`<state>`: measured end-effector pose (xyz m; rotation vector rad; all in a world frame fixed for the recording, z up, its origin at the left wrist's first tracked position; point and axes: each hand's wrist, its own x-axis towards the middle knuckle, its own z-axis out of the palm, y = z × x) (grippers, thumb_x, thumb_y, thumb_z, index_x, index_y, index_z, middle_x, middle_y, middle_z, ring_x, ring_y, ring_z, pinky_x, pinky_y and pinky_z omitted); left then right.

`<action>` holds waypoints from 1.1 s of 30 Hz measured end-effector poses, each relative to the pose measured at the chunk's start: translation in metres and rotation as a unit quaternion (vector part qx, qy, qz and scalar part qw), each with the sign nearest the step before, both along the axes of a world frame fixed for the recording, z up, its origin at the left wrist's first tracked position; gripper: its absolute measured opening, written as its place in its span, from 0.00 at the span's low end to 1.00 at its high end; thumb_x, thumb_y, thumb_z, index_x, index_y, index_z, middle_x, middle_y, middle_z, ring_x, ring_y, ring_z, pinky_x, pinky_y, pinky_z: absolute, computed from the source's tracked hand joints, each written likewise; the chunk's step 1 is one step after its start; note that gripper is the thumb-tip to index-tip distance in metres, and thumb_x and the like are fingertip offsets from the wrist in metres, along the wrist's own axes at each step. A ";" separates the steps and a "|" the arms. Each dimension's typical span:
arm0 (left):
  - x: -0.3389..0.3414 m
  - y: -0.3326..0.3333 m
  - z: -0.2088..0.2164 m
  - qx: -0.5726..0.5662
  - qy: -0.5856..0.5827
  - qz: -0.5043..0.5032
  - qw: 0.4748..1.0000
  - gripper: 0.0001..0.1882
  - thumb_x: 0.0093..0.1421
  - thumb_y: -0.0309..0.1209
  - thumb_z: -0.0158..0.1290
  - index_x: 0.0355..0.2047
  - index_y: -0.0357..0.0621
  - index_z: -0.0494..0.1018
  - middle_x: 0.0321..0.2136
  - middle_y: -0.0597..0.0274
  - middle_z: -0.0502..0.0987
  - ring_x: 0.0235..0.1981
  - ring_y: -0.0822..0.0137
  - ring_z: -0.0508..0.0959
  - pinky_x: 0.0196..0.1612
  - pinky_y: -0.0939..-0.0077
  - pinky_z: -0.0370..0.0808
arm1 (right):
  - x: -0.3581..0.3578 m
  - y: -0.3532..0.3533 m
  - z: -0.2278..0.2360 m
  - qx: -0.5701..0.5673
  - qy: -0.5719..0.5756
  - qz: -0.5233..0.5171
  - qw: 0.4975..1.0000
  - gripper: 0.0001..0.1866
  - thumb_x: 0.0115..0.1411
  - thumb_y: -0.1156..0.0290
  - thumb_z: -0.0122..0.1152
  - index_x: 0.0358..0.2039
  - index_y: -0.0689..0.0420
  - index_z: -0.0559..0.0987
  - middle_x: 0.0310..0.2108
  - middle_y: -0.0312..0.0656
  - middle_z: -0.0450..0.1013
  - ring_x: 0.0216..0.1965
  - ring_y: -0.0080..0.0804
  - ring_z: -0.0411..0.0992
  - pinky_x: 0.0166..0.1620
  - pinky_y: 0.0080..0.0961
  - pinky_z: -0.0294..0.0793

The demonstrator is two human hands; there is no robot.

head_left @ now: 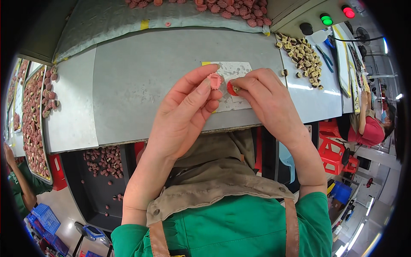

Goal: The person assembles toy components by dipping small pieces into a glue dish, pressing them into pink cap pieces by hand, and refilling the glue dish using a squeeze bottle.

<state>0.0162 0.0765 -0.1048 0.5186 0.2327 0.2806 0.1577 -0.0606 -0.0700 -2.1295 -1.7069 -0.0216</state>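
Note:
My left hand [188, 98] pinches a small pink piece with a toothed round rim and a recess in its face [215, 81]. Its thumb and forefinger hold the edge, and the other fingers curl below. Just to the right, my right hand [267, 92] is closed, thumb against fingers, with a small cream-and-dark piece [236, 89] partly showing at the fingertips. A round red thing [230, 88] sits right beside those fingertips; whether it is held or lies on the bench I cannot tell. Beneath both hands is a white, speckled sheet [239, 67].
Small cream-and-dark pieces [304, 58] are heaped at right, beside pliers [325, 58]. Pink toothed pieces [231, 9] lie on the cloth-covered far ledge. A filled tray [34, 124] stands left. Below the bench is a black bin [92, 192]. Co-workers sit at both sides.

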 end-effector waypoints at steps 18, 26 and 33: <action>0.000 -0.010 0.008 0.125 0.038 -0.009 0.991 0.16 0.65 0.33 0.48 0.50 0.39 0.68 0.41 0.66 0.74 0.41 0.76 0.73 0.44 0.82 0.69 | -0.028 0.006 0.009 0.159 0.389 -0.033 0.907 0.10 0.59 0.79 0.54 0.42 0.63 0.72 0.37 0.38 0.69 0.37 0.23 0.68 0.42 0.18 0.68; -0.002 -0.026 0.003 0.293 0.005 0.141 0.946 0.12 0.64 0.27 0.48 0.47 0.37 0.69 0.42 0.62 0.73 0.43 0.74 0.73 0.48 0.79 0.70 | -0.045 0.010 0.006 0.214 0.161 -0.044 0.962 0.09 0.56 0.81 0.58 0.38 0.63 0.75 0.34 0.43 0.71 0.32 0.31 0.71 0.36 0.22 0.71; -0.002 -0.028 0.004 0.283 -0.013 0.111 0.952 0.11 0.64 0.25 0.48 0.46 0.36 0.70 0.44 0.62 0.71 0.44 0.73 0.73 0.49 0.80 0.70 | -0.043 0.001 0.014 0.185 0.080 -0.041 0.979 0.10 0.55 0.81 0.59 0.39 0.62 0.74 0.34 0.43 0.71 0.32 0.33 0.71 0.35 0.24 0.72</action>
